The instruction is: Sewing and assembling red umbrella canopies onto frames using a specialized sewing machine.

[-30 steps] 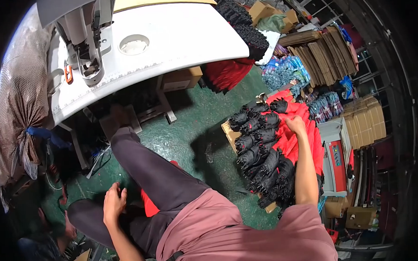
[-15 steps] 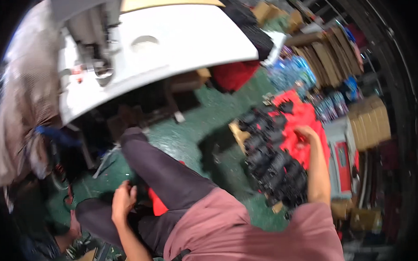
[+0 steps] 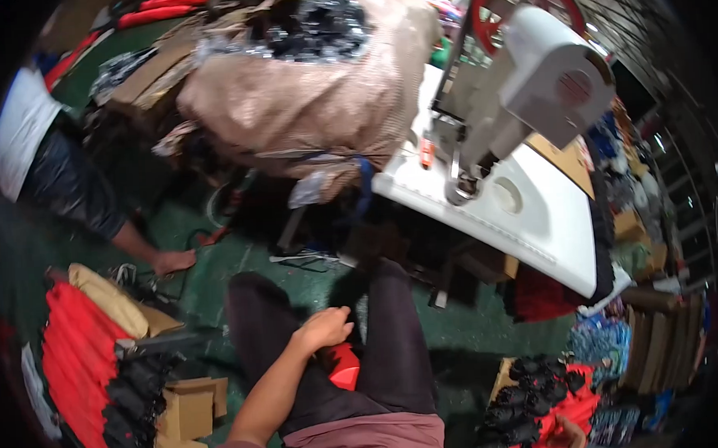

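Note:
My left hand (image 3: 327, 327) rests above my lap with its fingers curled in and nothing visible in them. Just below it, a red object (image 3: 344, 366) shows between my thighs; most of it is hidden. At the lower right, my right hand (image 3: 572, 433) reaches into a pile of red-and-black cloth pieces (image 3: 535, 396). Its fingers bend against the red part and seem to pinch it, though the fingertips are blurred. Ahead to the right, a white sewing machine (image 3: 522, 97) stands on a white table (image 3: 548, 232).
A large tan woven sack (image 3: 290, 107) bulges beside the table. On my left lie another stack of red-and-black cloth (image 3: 81, 372) and an open cardboard box (image 3: 187, 416). A person's bare foot (image 3: 174, 262) is at the far left. Flattened cardboard (image 3: 660, 339) stands at the right.
My view has swung left, so the sewing table and the right-hand pile now appear farther right. The left-hand stack has come into view. My right hand stays at the red cloth.

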The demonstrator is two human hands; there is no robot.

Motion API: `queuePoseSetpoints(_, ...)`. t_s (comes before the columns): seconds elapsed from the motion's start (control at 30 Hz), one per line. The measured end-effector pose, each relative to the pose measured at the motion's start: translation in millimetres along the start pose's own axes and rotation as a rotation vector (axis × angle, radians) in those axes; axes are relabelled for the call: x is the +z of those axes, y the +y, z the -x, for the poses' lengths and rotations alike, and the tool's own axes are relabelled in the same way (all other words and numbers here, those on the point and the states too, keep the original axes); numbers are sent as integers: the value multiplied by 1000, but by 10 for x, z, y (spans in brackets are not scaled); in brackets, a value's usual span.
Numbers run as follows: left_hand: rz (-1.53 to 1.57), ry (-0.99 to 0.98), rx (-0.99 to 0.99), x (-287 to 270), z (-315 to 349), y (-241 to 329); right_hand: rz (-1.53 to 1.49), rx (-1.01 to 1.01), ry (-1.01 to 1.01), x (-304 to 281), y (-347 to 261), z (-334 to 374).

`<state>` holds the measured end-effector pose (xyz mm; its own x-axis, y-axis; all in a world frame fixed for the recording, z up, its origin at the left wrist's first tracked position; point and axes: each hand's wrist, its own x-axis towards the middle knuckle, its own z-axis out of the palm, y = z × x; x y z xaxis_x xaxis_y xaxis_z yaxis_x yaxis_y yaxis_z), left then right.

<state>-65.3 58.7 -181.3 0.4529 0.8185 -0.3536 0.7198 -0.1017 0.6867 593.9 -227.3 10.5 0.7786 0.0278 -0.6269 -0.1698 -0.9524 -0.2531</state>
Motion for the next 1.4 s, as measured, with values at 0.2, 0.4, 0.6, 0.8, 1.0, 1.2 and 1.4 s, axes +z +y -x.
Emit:
queuePoseSetpoints(0.2, 7, 33, 18, 220, -113, -58, 80, -324, -97, 793, -569, 82)
queuePoseSetpoints(0.4, 10, 52, 25, 266, -229, -53, 220, -598, -189, 1183, -878, 123)
queuePoseSetpoints(0.6, 26, 76, -10, 322, -307, -194, 294, -794, -212, 933, -624, 125)
queuePoseSetpoints(0.8, 34, 94, 2, 360, -327, -182, 272, -969, -231, 704, -135, 125)
queuePoseSetpoints(1.0, 15, 75, 2, 331, -324, -121, 215, -1114, -249, 527, 536, 201)
queuePoseSetpoints(1.2, 11, 86, 14, 319, -239, -124, 163, -1244, -301, 481, 1135, -161)
queuePoseSetpoints(1.4, -13, 38, 57, 296, -282, -95, 18, -1452, -508, 134, 1111, -1123)
